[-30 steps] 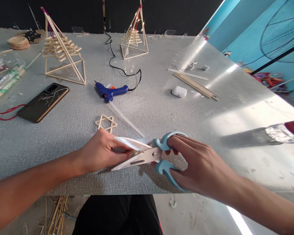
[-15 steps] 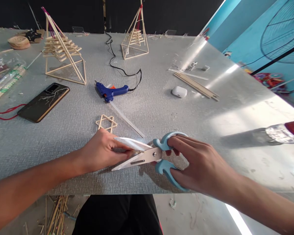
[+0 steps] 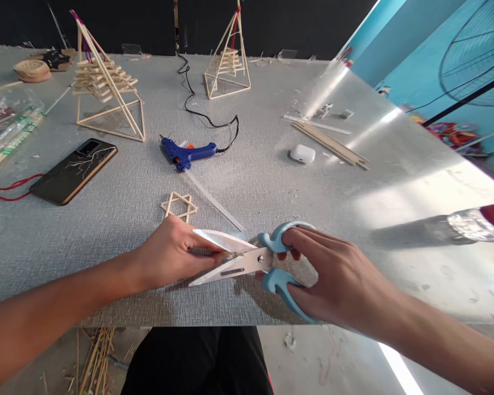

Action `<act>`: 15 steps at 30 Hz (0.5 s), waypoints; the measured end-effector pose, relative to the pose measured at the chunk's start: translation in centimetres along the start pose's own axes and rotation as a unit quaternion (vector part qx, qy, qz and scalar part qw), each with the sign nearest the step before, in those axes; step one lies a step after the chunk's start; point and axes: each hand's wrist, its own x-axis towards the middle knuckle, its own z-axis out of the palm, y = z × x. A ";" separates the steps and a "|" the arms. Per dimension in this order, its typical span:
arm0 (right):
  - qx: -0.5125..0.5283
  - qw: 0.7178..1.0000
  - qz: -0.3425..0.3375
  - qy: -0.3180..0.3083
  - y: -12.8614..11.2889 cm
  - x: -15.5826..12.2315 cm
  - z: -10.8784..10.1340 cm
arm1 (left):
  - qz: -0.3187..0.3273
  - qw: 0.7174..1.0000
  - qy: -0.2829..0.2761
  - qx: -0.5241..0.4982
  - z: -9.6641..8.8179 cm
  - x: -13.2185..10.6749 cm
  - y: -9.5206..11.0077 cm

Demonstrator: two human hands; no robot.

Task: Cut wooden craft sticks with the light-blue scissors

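Nothing has moved to speak of since the earlier frames: both hands and the scissors hold the same pose, with only a slight shift of the camera.

Right hand (image 3: 337, 282): closed on the blue handles of the scissors (image 3: 255, 260), fingers through the loops. Blades open, pointing toward 9 o'clock, with the lower blade lying close to the tabletop (image 3: 271, 186).

Left hand (image 3: 173, 257): curled, fingertips pinched at the open blades. What it holds there is too thin or hidden to make out; cannot tell. Both hands sit at the near edge of the tabletop, at 6 o'clock.

Just beyond the left hand, at 12 o'clock from it: a small star of sticks (image 3: 179, 206), flat on the surface. A clear glue stick (image 3: 214, 202) runs from near the star up to the blue glue gun (image 3: 188, 152), whose black cord (image 3: 197, 107) trails toward the far edge.

At 10 o'clock: a phone (image 3: 74, 170) lying flat, a red cord (image 3: 8, 188) beside it, and behind it a stick pyramid (image 3: 102, 88). A second stick pyramid (image 3: 227, 60) stands at 12 o'clock, far side.

At 1 o'clock: a white earbud case (image 3: 302, 153), then a bundle of loose sticks (image 3: 331, 144) just beside it.

At 3 o'clock, near the frame edge: a clear bottle (image 3: 473, 224) lying on its side.
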 end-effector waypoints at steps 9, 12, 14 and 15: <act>0.008 1.000 0.002 0.000 -0.1 0.0 0.0 | -0.014 1.000 0.001 -0.014 0.0 0.0 0.1; 0.005 1.000 0.001 -0.002 -0.1 0.0 0.1 | -0.015 1.000 -0.003 -0.013 0.0 0.0 0.1; 0.002 1.000 -0.001 0.000 -0.1 0.0 0.1 | -0.015 1.000 -0.005 -0.005 0.0 0.0 0.0; 0.000 1.000 -0.002 0.001 0.0 0.0 0.2 | -0.014 1.000 -0.005 -0.001 0.0 0.0 0.0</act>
